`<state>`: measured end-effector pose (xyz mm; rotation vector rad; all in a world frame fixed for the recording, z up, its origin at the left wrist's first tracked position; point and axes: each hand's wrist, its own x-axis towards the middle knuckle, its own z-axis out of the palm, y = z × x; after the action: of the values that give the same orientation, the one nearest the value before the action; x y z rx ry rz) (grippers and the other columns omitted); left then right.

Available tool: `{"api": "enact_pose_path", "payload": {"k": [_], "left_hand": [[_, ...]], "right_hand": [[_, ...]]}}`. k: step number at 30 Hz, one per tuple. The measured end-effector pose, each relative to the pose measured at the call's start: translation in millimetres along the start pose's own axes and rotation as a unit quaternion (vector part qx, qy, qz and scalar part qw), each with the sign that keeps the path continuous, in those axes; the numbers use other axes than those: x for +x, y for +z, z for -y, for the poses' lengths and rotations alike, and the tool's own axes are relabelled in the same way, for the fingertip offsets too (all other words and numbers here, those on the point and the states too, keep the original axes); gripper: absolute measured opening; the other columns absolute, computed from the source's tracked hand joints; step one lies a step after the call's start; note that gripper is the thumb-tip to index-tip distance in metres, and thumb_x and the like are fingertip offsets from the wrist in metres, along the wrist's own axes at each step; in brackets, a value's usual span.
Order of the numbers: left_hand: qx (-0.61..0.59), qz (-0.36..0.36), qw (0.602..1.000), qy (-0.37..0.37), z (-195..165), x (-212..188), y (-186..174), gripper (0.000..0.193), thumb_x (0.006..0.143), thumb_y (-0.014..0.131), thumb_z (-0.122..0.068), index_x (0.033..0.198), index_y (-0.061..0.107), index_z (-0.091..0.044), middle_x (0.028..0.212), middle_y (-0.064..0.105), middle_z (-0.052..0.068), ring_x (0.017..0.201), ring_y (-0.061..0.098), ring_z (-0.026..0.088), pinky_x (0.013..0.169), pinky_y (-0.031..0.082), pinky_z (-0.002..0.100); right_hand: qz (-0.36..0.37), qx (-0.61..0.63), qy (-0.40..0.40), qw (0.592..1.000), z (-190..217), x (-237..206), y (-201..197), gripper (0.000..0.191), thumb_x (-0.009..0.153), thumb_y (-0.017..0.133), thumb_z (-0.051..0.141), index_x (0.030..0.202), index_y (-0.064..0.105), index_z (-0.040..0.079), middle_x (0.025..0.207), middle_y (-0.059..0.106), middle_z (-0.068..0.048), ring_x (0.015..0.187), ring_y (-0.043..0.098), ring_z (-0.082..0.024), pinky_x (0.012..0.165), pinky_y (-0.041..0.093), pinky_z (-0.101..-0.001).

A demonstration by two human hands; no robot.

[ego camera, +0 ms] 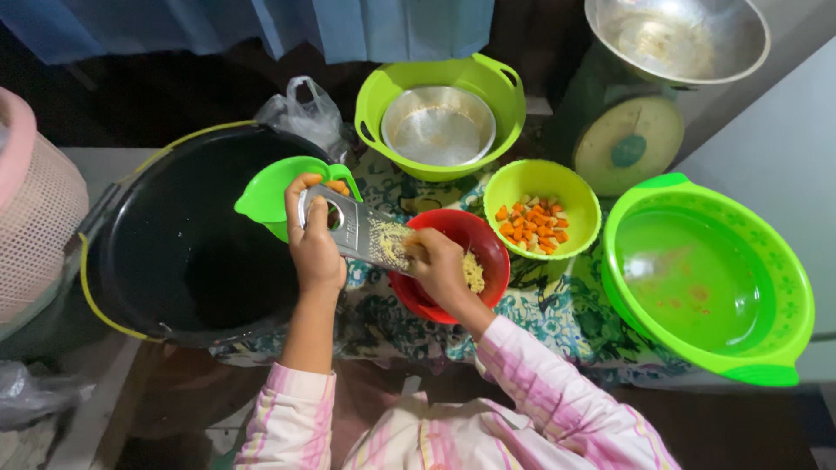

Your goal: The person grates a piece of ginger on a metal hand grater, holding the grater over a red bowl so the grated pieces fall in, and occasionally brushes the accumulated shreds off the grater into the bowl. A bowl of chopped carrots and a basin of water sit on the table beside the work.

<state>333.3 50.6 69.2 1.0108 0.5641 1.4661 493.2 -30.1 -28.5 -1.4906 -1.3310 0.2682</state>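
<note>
I see the flat metal grater point(361, 231) slanted over the red bowl point(488, 252): left hand point(313, 248) clamps its handle end, right hand point(440, 265) presses a piece against it, too covered by fingers to identify. Pale shreds lie in the bowl. Around it, a floral cloth point(557, 322) hides the surface; green bowl of orange cubes point(540, 209) just beside, black tub point(183, 244) left.

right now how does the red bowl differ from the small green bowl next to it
The red bowl holds pale grated shreds; the small green bowl holds orange chunks with a few pale ones. The red bowl sits under the metal grater, with the right hand over it, while the small green bowl is untouched and fully in view. Both are round plastic bowls on the patterned cloth.
</note>
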Motion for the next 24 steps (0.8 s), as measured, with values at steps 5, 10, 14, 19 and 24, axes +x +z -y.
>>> {"api": "enact_pose_path", "payload": {"k": [5, 10, 14, 19, 24], "left_hand": [[0.012, 0.003, 1.000, 0.001, 0.0, 0.4, -0.1, 0.025, 0.106, 0.043, -0.005, 0.130, 0.051, -0.006, 0.112, 0.066, 0.013, 0.102, 0.063, 0.019, 0.097, 0.052, 0.033], [0.011, 0.006, 1.000, 0.002, -1.7, 0.3, -0.1, 0.025, 0.106, 0.043, -0.005, 0.130, 0.051, -0.006, 0.112, 0.066, 0.013, 0.103, 0.063, 0.019, 0.098, 0.052, 0.034], [0.015, 0.006, 1.000, -0.005, -3.9, -0.7, -0.3, 0.025, 0.107, 0.042, -0.005, 0.130, 0.050, -0.007, 0.113, 0.066, 0.013, 0.104, 0.063, 0.020, 0.098, 0.052, 0.034], [0.004, 0.013, 1.000, -0.003, -5.2, -1.6, -0.8, 0.025, 0.107, 0.042, -0.005, 0.131, 0.050, -0.007, 0.114, 0.066, 0.013, 0.105, 0.063, 0.020, 0.099, 0.052, 0.034], [0.016, 0.015, 1.000, 0.002, -5.1, -0.7, -0.3, 0.025, 0.107, 0.041, -0.006, 0.131, 0.050, -0.007, 0.113, 0.066, 0.013, 0.104, 0.063, 0.020, 0.100, 0.053, 0.035]], "right_hand": [[0.020, 0.002, 0.047, 0.999, -32.3, -7.5, -26.0, 0.018, 0.083, 0.072, 0.000, 0.099, 0.075, 0.004, 0.094, 0.074, -0.012, 0.084, 0.073, -0.024, 0.073, 0.057, -0.0341], [0.028, 0.241, 0.200, 0.949, -42.8, -7.7, -36.6, 0.022, 0.095, 0.064, 0.005, 0.116, 0.070, 0.001, 0.103, 0.074, -0.006, 0.087, 0.068, -0.017, 0.078, 0.054, -0.0310], [0.080, 0.577, 0.369, 0.724, -33.9, -8.8, -47.1, 0.019, 0.098, 0.062, 0.005, 0.116, 0.065, 0.000, 0.094, 0.068, -0.004, 0.081, 0.064, -0.014, 0.083, 0.054, -0.0327], [0.102, 0.651, 0.365, 0.657, -21.2, -12.3, -54.1, 0.017, 0.098, 0.059, 0.003, 0.114, 0.062, 0.002, 0.089, 0.063, -0.002, 0.079, 0.062, -0.014, 0.093, 0.058, -0.0401], [0.091, 0.629, 0.360, 0.683, -12.3, -12.4, -51.3, 0.022, 0.097, 0.055, -0.003, 0.119, 0.061, 0.000, 0.095, 0.063, -0.005, 0.082, 0.062, -0.016, 0.087, 0.055, -0.0372]]}}
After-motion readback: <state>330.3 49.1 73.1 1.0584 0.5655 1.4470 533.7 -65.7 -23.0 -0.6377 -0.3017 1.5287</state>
